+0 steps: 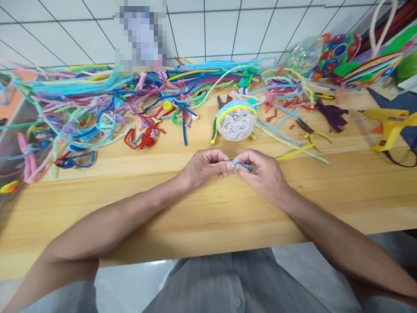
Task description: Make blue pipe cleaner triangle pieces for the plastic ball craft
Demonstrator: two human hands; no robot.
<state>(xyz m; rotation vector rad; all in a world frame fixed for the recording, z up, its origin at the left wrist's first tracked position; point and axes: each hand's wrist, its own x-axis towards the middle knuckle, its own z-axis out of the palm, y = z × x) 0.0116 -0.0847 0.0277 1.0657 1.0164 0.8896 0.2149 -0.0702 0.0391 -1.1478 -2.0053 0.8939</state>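
My left hand and my right hand meet over the front of the wooden table. Between their pinched fingertips is a short blue pipe cleaner, its ends mostly covered by my fingers. Just beyond the hands sits a round craft piece with a whitish, mottled disc and a rim of light blue and yellow pipe cleaner. Dark plier jaws show behind it. A yellow pipe cleaner lies on the table by my right hand.
Many coloured pipe cleaners are heaped along the tiled wall. Yellow-handled pliers and a yellow glue gun lie at right. Colourful decorated crafts stand at the back right. A grey bin borders the left.
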